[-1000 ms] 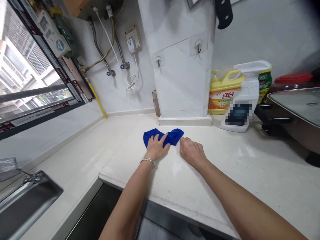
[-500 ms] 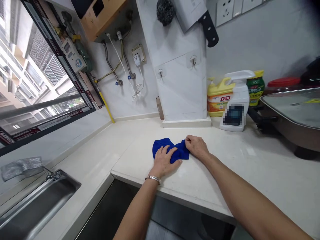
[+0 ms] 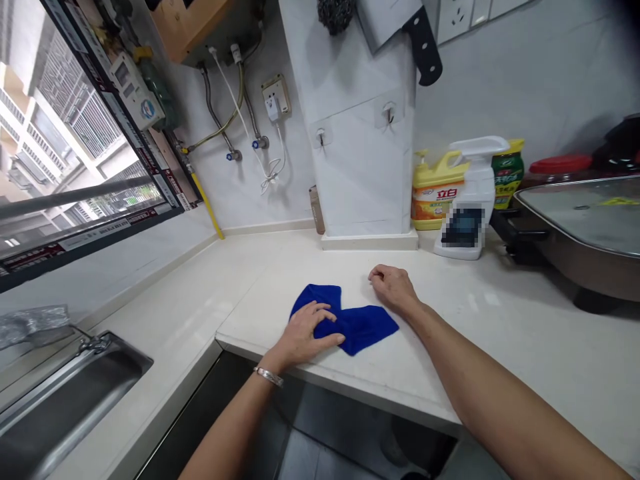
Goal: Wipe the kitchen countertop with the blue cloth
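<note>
A blue cloth [image 3: 367, 325] lies partly folded on the pale countertop [image 3: 270, 300], close to the front edge. My left hand [image 3: 303, 335], with a silver bracelet at the wrist, rests on the cloth's left part, palm down and fingers spread. Beyond the cloth's right end, my right hand [image 3: 393, 287] sits on the countertop with its fingers curled in. A gap shows between it and the cloth, and nothing is visible in its fingers.
At the back right stand a yellow detergent jug [image 3: 434, 190], a white spray bottle [image 3: 467, 213] and a lidded electric pan [image 3: 585, 233]. A steel sink [image 3: 75, 393] is at lower left. A cleaver [image 3: 395, 27] hangs on the pillar above the counter.
The cloth has spread out and shifted toward the front edge. My left hand has slid left and nearer. My right hand has come away from the cloth, its fingers still curled.
</note>
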Demonstrator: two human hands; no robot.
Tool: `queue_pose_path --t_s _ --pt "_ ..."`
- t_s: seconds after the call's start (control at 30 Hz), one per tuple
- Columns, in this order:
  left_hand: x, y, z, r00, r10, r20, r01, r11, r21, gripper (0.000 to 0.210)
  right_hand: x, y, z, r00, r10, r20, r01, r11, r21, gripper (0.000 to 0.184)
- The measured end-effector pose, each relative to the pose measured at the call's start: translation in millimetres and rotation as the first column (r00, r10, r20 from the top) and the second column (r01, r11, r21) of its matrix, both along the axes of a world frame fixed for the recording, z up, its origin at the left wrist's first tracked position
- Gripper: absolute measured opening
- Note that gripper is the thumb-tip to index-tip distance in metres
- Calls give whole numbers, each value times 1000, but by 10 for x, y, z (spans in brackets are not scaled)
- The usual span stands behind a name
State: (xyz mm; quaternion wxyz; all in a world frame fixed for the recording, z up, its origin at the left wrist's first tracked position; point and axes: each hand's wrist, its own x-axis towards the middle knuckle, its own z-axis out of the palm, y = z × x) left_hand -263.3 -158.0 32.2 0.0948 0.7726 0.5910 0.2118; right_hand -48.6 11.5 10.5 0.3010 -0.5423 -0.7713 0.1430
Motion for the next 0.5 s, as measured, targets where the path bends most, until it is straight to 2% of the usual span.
queue_pose_path --t_s 0.17,0.3,0.4,0.5 --pt "-585 -4 -17 988 152 8 -152 985 80 32 -53 -12 -30 996 33 85 -33 999 1 25" --pt "-1072 -20 -39 956 292 1 -291 954 76 38 -60 4 -39 991 29 127 -29 1000 -5 25" --pt "-1450 -56 -32 915 403 5 -402 913 70 46 -48 9 -46 988 39 148 -39 999 -7 25" --pt "-1840 -178 5 846 533 8 -532 844 58 57 -40 4 -47 985 49 165 -49 999 -4 25"
